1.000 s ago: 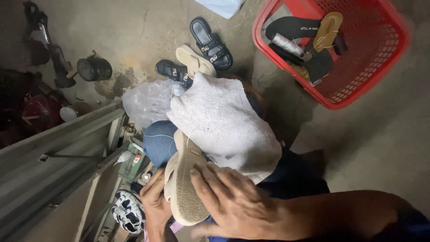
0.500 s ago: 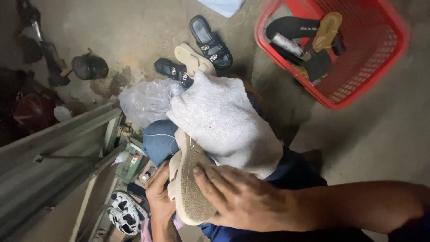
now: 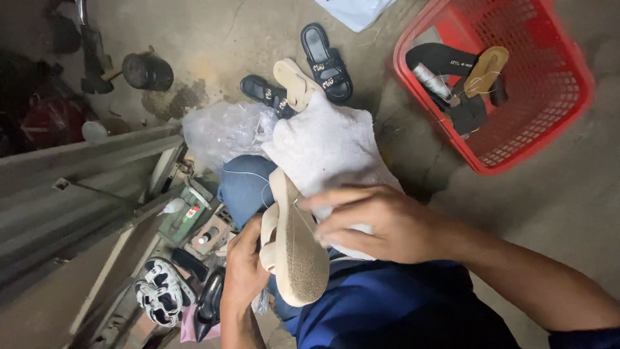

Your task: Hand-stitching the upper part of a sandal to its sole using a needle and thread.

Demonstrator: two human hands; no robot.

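This is a small shoe-repair workshop set up at floor level. The bare concrete floor (image 3: pixel 549 213) is stained and carries loose footwear: black sandals (image 3: pixel 326 61) and a beige sandal (image 3: pixel 294 81) lie near its far edge, and a red plastic basket (image 3: pixel 568 90) at the right holds more shoes and a spool of thread (image 3: pixel 429 79). At the left, a worn wooden tool tray (image 3: pixel 194 226) holds small bottles and odd shoes, beside a grey metal stand (image 3: pixel 77 181).
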